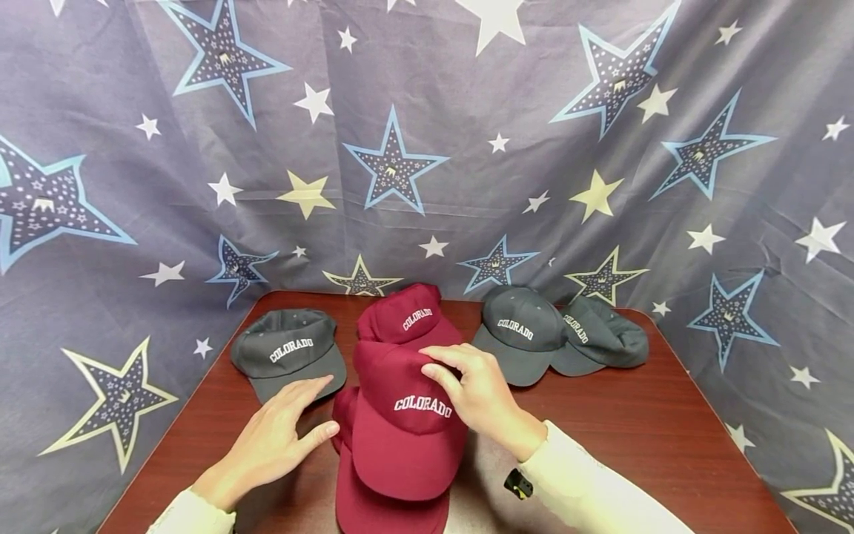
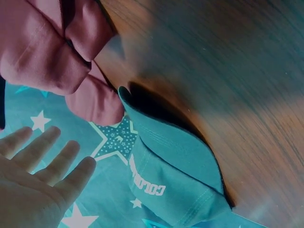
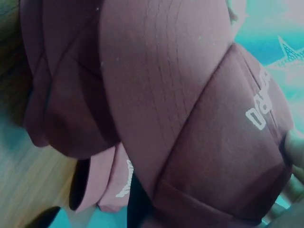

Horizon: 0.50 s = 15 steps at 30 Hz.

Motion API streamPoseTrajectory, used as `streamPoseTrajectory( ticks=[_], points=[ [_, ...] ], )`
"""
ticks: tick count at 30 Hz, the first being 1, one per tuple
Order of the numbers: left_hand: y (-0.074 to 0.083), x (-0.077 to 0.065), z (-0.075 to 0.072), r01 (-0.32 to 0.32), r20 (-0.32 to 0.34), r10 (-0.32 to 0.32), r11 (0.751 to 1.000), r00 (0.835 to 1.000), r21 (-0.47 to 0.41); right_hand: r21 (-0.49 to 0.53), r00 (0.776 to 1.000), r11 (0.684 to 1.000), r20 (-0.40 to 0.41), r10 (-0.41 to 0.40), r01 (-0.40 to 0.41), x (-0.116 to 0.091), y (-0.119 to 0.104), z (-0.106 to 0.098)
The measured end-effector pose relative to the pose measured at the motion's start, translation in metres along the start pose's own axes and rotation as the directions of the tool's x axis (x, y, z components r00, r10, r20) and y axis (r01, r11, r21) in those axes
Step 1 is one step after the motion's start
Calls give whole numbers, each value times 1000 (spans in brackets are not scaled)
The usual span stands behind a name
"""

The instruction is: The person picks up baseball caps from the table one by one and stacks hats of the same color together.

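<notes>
A maroon baseball cap with white COLORADO lettering is pinched at the right side of its crown by my right hand. This cap overlaps a second maroon cap under it, whose brim shows at the front. My left hand is beside them on the left, fingers extended and thumb spread, holding nothing. In the left wrist view its fingers are apart from the caps. In the right wrist view the held cap's brim fills the middle, and a thumb presses its crown.
Behind the held cap sits another maroon cap. A dark grey cap lies at the left; two more, one upright and one overlapped beside it, lie at the back right. Star-patterned cloth encloses the brown table.
</notes>
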<state>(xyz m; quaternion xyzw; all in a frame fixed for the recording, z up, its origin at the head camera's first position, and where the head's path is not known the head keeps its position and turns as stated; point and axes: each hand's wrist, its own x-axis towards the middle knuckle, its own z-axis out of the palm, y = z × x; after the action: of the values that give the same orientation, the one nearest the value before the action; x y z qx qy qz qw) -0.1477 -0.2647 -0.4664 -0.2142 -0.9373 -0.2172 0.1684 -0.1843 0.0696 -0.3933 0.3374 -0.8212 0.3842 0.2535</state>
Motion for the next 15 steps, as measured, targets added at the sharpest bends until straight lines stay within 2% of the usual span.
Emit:
streamPoseTrajectory(
  ticks=[7, 15],
  points=[
    [0, 3, -1, 0, -19, 0, 1000, 1000, 9, -61, 999, 998, 25, -27, 28, -2, 0, 19],
    [1, 3, -1, 39, 0, -39, 999, 999, -13, -176, 996, 982, 64, -63, 73, -11, 2, 32]
  ],
)
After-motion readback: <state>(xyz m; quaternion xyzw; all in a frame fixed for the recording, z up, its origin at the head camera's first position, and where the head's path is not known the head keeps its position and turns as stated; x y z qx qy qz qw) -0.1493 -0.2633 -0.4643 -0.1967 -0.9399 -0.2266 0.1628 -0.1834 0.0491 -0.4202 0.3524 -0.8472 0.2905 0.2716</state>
